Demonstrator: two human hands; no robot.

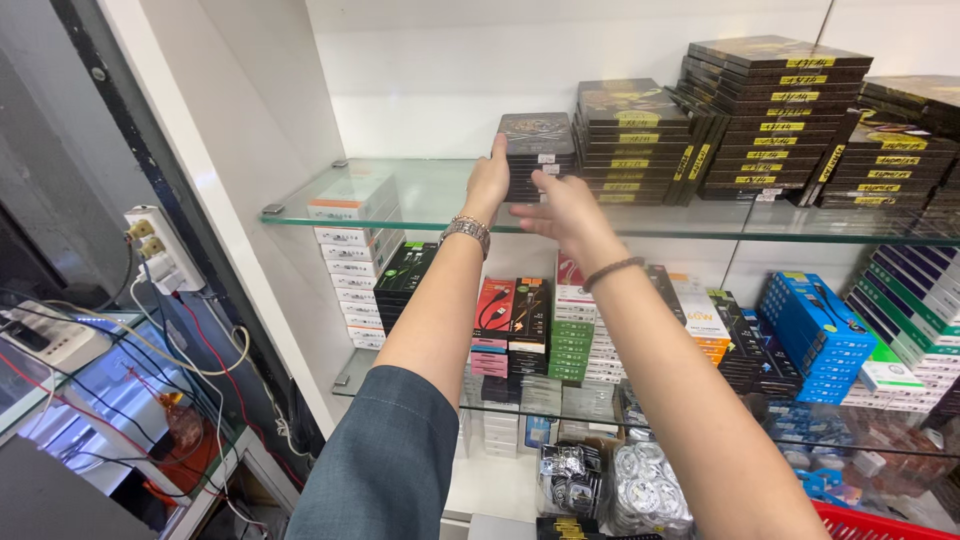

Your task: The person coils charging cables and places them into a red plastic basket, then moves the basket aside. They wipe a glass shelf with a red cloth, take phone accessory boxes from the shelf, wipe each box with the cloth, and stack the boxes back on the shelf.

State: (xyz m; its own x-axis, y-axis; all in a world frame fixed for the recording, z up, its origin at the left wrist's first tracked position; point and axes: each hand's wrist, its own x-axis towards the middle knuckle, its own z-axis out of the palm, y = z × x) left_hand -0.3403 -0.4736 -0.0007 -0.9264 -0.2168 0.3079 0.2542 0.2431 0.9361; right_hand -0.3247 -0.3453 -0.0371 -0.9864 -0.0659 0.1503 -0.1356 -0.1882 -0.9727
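Left hand (pixel 487 182), in a beaded watch-style bracelet, clasps the near left edge of a short stack of dark flat boxes (pixel 537 150) standing on the upper glass shelf (pixel 400 205), just left of the taller dark stacks (pixel 632 140). Right hand (pixel 562 212) hovers open, fingers spread, just before the stack and holding nothing. Sound practice would be bracing both sides and keeping the stack level; its base and the left fingertips are hidden.
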